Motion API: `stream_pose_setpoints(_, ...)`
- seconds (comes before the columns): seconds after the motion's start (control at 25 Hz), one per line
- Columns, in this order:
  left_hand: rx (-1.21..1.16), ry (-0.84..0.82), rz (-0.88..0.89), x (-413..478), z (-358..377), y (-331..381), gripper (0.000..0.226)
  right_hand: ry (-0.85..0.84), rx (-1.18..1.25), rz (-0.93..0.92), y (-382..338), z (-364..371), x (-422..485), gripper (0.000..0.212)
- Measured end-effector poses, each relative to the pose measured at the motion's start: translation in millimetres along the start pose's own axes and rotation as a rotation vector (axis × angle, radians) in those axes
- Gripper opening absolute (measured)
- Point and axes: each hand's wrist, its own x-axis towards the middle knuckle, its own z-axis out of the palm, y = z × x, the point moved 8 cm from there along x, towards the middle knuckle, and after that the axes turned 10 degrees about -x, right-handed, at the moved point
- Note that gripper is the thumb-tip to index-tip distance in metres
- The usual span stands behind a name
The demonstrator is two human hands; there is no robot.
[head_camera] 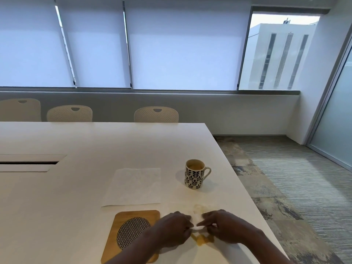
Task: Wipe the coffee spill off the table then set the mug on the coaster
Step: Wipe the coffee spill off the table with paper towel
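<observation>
A white mug [194,176] with a dark leaf pattern stands upright near the table's right edge, coffee inside, handle to the right. A wooden coaster [123,221] with a woven round centre lies at the front, partly under my left forearm. My left hand [173,228] and my right hand [223,226] meet over a white tissue [198,219], both pinching it. The tissue lies on a yellow-brown coffee spill [201,241], and its lower part is stained. Faint wet marks show just beyond the hands.
A flat white paper napkin [133,185] lies left of the mug. The white table [85,141] has a cable slot [28,162] at the left. Its right edge drops to carpet [295,183]. Three chairs [156,114] stand behind the far edge.
</observation>
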Motion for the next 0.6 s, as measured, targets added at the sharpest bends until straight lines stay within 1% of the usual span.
stream_pose_setpoints(0.08, 0.045, 0.026, 0.012, -6, 12, 5, 0.040, 0.001, -0.026, -0.026, -7, 5, -12, 0.037)
stream_pose_setpoints(0.16, 0.119, 0.026, 0.012, -8, 27, 8, 0.044, 0.047, -0.036, -0.055, -15, 9, -23, 0.037)
stream_pose_setpoints(0.28, 0.190, -0.048, -0.033, -7, 48, 9, 0.049, 0.123, -0.077, -0.125, -25, 14, -34, 0.039)
stream_pose_setpoints(0.48, 0.166, -0.097, -0.062, -5, 65, 25, 0.051, 0.052, -0.064, -0.125, -10, 25, -43, 0.039)
stream_pose_setpoints(0.6, 0.088, 0.009, -0.023, -1, 62, 40, 0.049, 0.012, -0.009, -0.071, 4, 20, -47, 0.030)
